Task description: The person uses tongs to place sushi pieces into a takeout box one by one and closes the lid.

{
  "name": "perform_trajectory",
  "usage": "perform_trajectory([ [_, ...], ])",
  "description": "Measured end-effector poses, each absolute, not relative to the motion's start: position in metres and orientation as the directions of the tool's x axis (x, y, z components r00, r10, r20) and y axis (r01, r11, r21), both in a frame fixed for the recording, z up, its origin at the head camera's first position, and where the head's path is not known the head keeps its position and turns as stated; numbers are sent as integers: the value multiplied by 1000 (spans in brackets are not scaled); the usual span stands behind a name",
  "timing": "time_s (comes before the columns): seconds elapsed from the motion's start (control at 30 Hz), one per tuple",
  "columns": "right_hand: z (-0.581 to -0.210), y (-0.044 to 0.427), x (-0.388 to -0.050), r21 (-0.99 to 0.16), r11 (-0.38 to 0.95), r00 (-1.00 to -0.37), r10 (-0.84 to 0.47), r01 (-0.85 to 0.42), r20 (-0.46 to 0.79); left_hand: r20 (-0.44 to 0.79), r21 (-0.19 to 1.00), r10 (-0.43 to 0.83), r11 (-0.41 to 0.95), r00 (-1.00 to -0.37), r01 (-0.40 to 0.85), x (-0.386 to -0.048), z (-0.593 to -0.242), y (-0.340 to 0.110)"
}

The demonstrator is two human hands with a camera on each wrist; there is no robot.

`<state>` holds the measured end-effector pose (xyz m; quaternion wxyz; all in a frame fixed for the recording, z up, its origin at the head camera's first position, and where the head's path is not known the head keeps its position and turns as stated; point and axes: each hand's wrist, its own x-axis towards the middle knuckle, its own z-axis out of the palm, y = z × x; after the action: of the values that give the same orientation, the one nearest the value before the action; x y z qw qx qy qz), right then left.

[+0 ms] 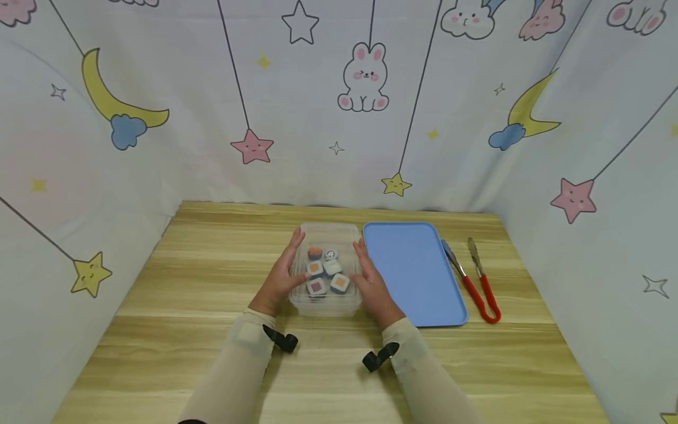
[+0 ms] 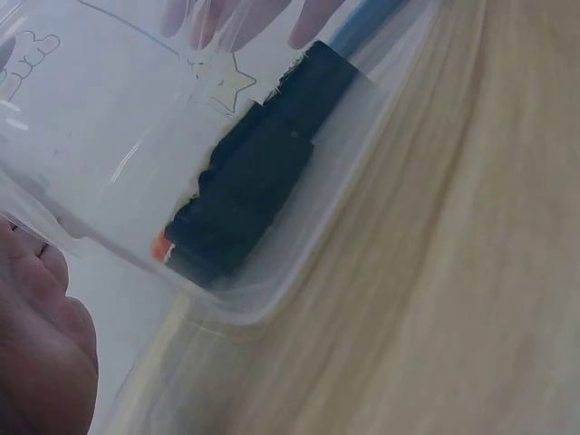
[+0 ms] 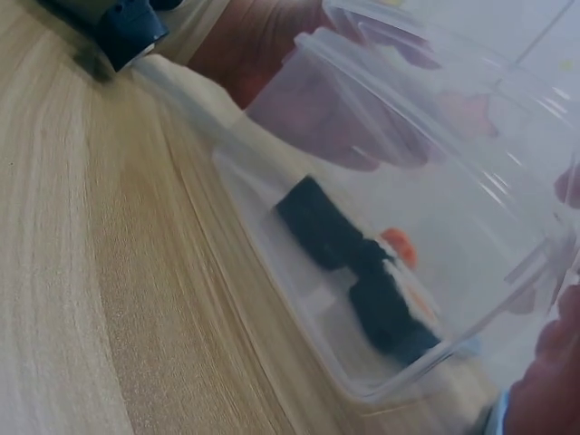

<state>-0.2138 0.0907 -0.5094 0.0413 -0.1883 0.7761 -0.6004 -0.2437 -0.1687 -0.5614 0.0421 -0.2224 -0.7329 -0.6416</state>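
Observation:
A clear plastic box [image 1: 325, 307] stands on the table, with several sushi pieces [image 1: 339, 283] inside, some orange-topped and dark-sided. My left hand [image 1: 278, 280] holds its left side, thumb over the top edge and fingers along the wall. On the opposite side my right hand [image 1: 375, 288] grips it the same way. Dark wraps of the sushi show through the wall in the left wrist view, where my left hand [image 2: 41, 335] is partly cut off. In the right wrist view, part of my right hand [image 3: 544, 381] lies against the box at the lower right.
A blue tray [image 1: 415, 277] lies just right of the box, close to my right hand. Beyond it are tongs [image 1: 487, 288] with red handles, their arms spread. The wooden table [image 1: 206, 265] meets a white patterned curtain [image 1: 318, 118] at the back and sides.

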Motion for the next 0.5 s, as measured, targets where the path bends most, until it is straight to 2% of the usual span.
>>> perform_trajectory([
  [0.27,-511,92,-216,-953,183,-919,-359,-243,165,364,909,280,100,-889,404,-246,-561,-168],
  [0.5,-516,90,-215,-945,187,-919,-344,-268,193,330,920,279,122,-902,374,-245,-563,-170],
])
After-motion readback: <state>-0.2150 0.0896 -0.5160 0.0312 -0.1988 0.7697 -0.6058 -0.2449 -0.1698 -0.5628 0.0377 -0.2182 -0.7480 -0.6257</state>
